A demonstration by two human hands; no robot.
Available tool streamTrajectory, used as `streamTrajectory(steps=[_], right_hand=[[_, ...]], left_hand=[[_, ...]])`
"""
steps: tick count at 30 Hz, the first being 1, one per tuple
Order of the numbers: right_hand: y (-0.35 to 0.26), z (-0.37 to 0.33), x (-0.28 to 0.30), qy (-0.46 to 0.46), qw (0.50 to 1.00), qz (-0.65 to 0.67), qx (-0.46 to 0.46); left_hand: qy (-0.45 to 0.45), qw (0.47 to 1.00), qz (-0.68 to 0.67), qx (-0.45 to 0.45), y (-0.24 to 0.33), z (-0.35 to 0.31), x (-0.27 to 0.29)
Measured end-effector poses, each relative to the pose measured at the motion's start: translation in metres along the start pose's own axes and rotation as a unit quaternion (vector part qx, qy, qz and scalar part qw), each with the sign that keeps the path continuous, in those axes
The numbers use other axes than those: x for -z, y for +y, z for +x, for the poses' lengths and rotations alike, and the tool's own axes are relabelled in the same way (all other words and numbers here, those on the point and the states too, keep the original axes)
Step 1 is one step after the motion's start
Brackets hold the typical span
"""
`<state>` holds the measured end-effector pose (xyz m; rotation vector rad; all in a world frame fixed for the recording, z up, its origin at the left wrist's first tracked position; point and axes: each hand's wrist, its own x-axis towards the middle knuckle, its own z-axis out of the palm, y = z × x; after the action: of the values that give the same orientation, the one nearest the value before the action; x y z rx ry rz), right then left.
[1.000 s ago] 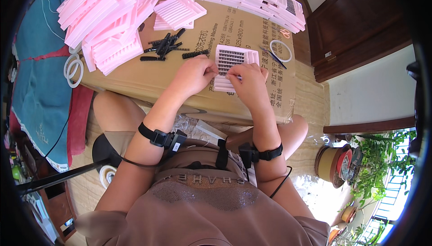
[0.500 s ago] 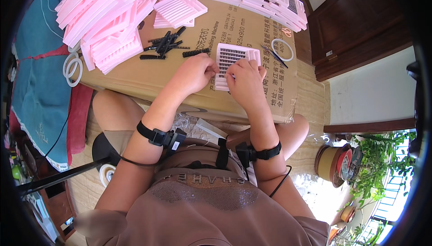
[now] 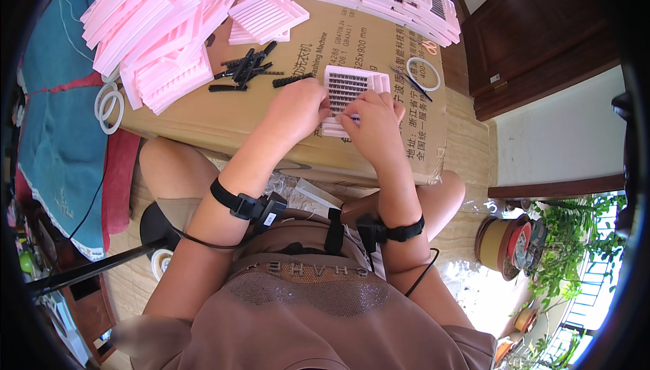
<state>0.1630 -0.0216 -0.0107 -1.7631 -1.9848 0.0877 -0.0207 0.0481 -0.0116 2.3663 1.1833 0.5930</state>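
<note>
Since a moment before, the right hand [image 3: 374,121] slid down the pink tray [image 3: 352,92], pinching something small. The left hand [image 3: 298,106] pressed the tray flat near the cardboard box [image 3: 203,119]'s front edge, so it stayed put.

A pink slotted tray [image 3: 352,92] is held on a cardboard box [image 3: 284,119] by the left hand [image 3: 298,107] and right hand [image 3: 374,125], with dark strips already seated in its upper rows. Loose black strips [image 3: 247,69] are scattered just left, beside stacked pink trays [image 3: 159,25].
</note>
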Motion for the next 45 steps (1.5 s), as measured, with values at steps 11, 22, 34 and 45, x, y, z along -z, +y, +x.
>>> streamTrajectory(steps=[11,22,34,45], right_hand=[[0.030,-0.014,0.015,0.029,0.995,0.025,-0.097],[0.020,-0.005,0.012,0.016,0.992,-0.067,-0.108],[0.003,-0.011,-0.008,0.040,0.999,-0.013,0.020],[-0.008,-0.005,-0.019,0.045,0.997,0.019,0.054]], left_hand=[[-0.038,0.998,-0.035,0.032,-0.001,0.011,0.005],[-0.048,0.996,-0.055,0.049,0.000,0.008,0.008],[0.027,0.995,-0.079,0.059,-0.003,-0.010,-0.007],[0.204,0.968,0.120,0.080,-0.045,-0.015,0.035]])
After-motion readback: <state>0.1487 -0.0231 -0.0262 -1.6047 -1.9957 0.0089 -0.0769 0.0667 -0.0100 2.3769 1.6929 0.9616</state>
